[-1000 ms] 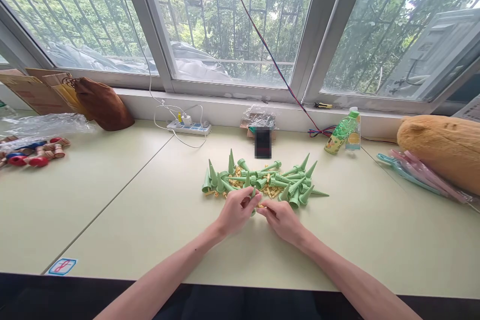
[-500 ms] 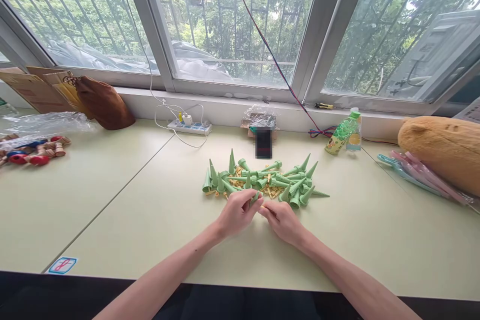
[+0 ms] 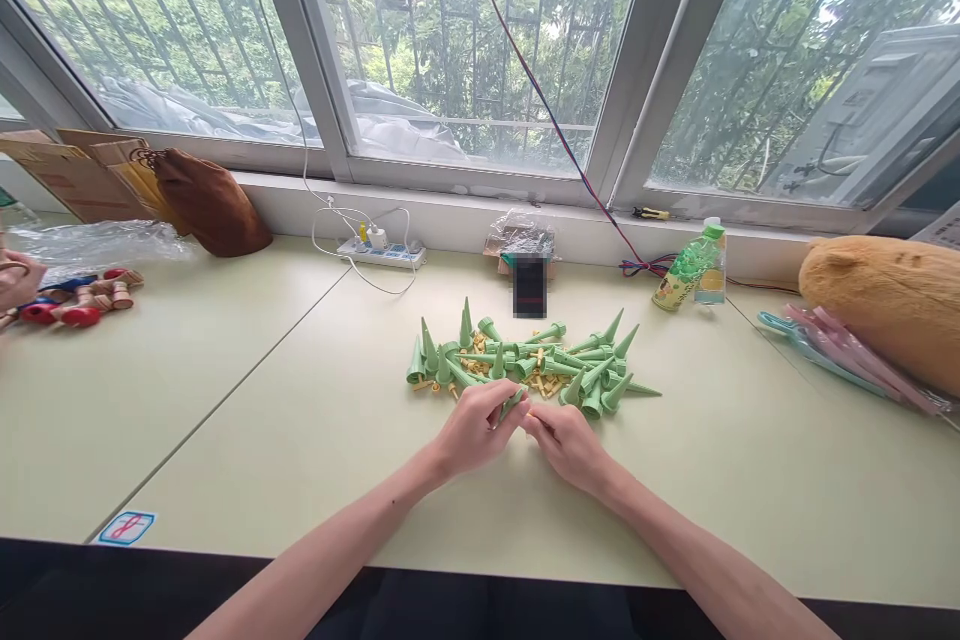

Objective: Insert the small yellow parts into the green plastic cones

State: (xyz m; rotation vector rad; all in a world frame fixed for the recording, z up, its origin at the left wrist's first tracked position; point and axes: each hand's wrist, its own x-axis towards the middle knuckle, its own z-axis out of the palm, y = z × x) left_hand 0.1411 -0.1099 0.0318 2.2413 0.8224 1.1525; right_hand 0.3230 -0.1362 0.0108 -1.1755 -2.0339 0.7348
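Observation:
My left hand (image 3: 481, 427) is closed around a green plastic watering spike (image 3: 513, 401), and only part of the spike shows between the fingers. Pinched in my right hand (image 3: 564, 440) is a small yellow piece (image 3: 531, 412), mostly covered by the fingertips. Both hands meet over the table, fingertips touching or nearly so. Just beyond them lies a pile of green cone-shaped spikes (image 3: 596, 372), some standing on their caps, others on their sides. Small yellow valve pieces (image 3: 550, 385) are scattered among them.
Behind the pile are a blurred dark phone-like object (image 3: 529, 288) and a plastic-wrapped box (image 3: 517, 238). A power strip (image 3: 382, 253), bottle (image 3: 686, 265) and plush (image 3: 877, 305) line the back. At far left, another person's hand (image 3: 16, 280) is near wooden toys (image 3: 82, 315).
Another person's hand has come into view at the left edge, by the wooden toys. My hands stay together over the same spot, and the view has shifted slightly.

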